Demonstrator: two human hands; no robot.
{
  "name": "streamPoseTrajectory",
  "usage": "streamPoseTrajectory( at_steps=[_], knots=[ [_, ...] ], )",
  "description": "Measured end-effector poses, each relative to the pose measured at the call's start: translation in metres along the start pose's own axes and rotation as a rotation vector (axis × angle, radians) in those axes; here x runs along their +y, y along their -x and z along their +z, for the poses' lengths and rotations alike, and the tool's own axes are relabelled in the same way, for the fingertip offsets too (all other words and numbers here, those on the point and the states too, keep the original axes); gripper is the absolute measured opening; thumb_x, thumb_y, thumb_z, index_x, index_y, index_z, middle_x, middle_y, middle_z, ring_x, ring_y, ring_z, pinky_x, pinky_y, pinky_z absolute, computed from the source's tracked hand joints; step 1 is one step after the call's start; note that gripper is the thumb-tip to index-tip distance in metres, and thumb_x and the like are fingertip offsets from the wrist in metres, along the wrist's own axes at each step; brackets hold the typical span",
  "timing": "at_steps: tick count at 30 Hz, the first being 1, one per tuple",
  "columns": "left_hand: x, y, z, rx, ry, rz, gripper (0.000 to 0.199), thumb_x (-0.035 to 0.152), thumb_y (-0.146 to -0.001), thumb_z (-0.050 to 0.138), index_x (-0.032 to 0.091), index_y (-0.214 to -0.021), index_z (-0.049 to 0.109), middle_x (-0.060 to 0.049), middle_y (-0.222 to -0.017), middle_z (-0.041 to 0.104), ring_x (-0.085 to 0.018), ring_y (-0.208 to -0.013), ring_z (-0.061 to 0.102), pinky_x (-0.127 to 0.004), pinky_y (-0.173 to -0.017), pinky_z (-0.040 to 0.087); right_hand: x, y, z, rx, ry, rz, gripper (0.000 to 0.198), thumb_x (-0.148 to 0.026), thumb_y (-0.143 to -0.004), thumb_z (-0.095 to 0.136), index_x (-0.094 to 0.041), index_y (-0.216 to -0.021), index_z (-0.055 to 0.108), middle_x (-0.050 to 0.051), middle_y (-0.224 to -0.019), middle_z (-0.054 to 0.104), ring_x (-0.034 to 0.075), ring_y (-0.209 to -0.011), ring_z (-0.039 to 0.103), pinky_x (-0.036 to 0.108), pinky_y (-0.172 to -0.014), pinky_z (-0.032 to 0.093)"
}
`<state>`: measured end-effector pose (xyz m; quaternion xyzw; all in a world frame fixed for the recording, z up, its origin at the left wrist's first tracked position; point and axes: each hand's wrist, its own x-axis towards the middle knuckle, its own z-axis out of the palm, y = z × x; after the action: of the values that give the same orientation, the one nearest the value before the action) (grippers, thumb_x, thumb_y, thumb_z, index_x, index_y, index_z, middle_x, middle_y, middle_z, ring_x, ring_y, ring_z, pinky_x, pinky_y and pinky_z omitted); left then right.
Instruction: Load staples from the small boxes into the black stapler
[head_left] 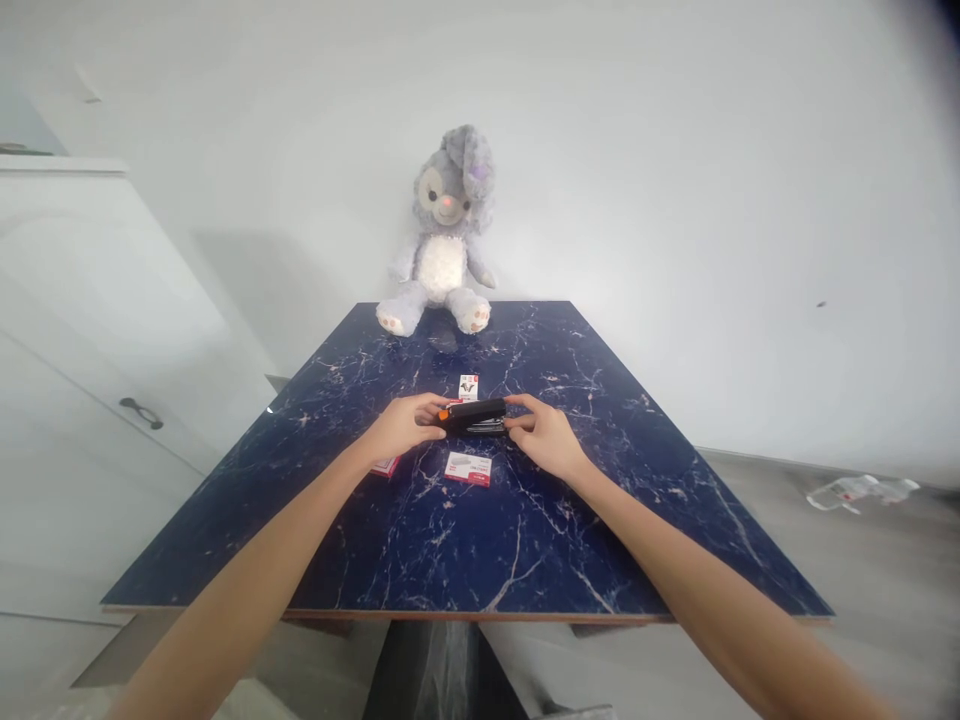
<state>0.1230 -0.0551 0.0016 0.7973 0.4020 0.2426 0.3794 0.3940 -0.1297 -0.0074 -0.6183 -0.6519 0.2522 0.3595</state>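
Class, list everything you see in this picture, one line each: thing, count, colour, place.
Black stapler: 1, black with orange end, between the hands
Small printed packets: 3, red and white, one beyond the stapler, one nearer, one partly hidden by the left hand
Fluffy plush rabbit: 1, grey with white belly, seated at the table's far end
Marble-patterned table: 1, dark blue, centre
Plain wall: 1, whitish, behind
Panelled cabinet: 1, white, left
Curved handle: 1, dark, on the cabinet
Clear plastic: count unclear, transparent, floor at right
Floor: 1, grey, below
Left hand: 1, bare, fingers on stapler's orange end
Right hand: 1, bare, fingers at its other end
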Motion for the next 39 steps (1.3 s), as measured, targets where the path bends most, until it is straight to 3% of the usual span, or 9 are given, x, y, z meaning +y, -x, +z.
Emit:
streamPoseTrajectory(
  at_steps=[9, 29, 32, 36, 39],
  knots=[
    [-0.004, -0.001, 0.001, -0.005, 0.007, 0.009, 0.049, 0.027, -0.077, 0.076, 0.027, -0.125, 0.066, -0.005, -0.113, 0.075, -0.022, -0.103, 0.071, -0.041, -0.103, 0.052, -0.001, 0.0, 0.005, 0.0, 0.001, -0.011, 0.055, -0.012, -0.076, 0.054, -0.025, -0.128, 0.058, -0.003, -0.094, 0.079, 0.016, -0.074, 0.074, 0.026, -0.076, 0.055],
    [0.004, 0.002, 0.0, -0.015, -0.091, -0.005, 0.053, 0.028, -0.076, 0.077, 0.029, -0.128, 0.065, -0.002, -0.107, 0.076, -0.022, -0.098, 0.071, -0.038, -0.095, 0.054, 0.01, -0.006, 0.008, 0.006, -0.137, 0.035, 0.056, -0.011, -0.076, 0.056, -0.025, -0.129, 0.056, 0.0, -0.1, 0.078, 0.017, -0.087, 0.074, 0.028, -0.079, 0.056],
    [0.013, 0.004, 0.008, -0.031, -0.144, 0.032, 0.051, 0.03, -0.075, 0.079, 0.028, -0.124, 0.067, -0.002, -0.103, 0.076, -0.021, -0.091, 0.071, -0.035, -0.088, 0.055, 0.012, -0.009, 0.011, 0.028, -0.151, 0.05, 0.053, -0.013, -0.078, 0.056, -0.025, -0.129, 0.055, 0.002, -0.104, 0.078, 0.018, -0.09, 0.074, 0.029, -0.08, 0.056],
    [0.032, 0.011, 0.033, -0.004, -0.249, 0.114, 0.045, 0.038, -0.073, 0.081, 0.026, -0.115, 0.071, -0.004, -0.101, 0.075, -0.022, -0.083, 0.07, -0.033, -0.077, 0.054, 0.017, -0.013, 0.018, 0.024, -0.175, 0.026, 0.059, -0.013, -0.08, 0.057, -0.024, -0.137, 0.048, 0.008, -0.124, 0.071, 0.018, -0.095, 0.073, 0.031, -0.085, 0.057],
    [0.043, 0.014, 0.05, -0.042, -0.243, 0.183, 0.039, 0.042, -0.082, 0.072, 0.025, -0.117, 0.069, -0.004, -0.1, 0.075, -0.022, -0.084, 0.069, -0.032, -0.077, 0.053, 0.022, -0.014, 0.021, 0.013, -0.129, -0.027, 0.061, -0.011, -0.081, 0.053, -0.024, -0.141, 0.045, 0.009, -0.131, 0.067, 0.018, -0.1, 0.072, 0.034, -0.091, 0.055]
  ],
)
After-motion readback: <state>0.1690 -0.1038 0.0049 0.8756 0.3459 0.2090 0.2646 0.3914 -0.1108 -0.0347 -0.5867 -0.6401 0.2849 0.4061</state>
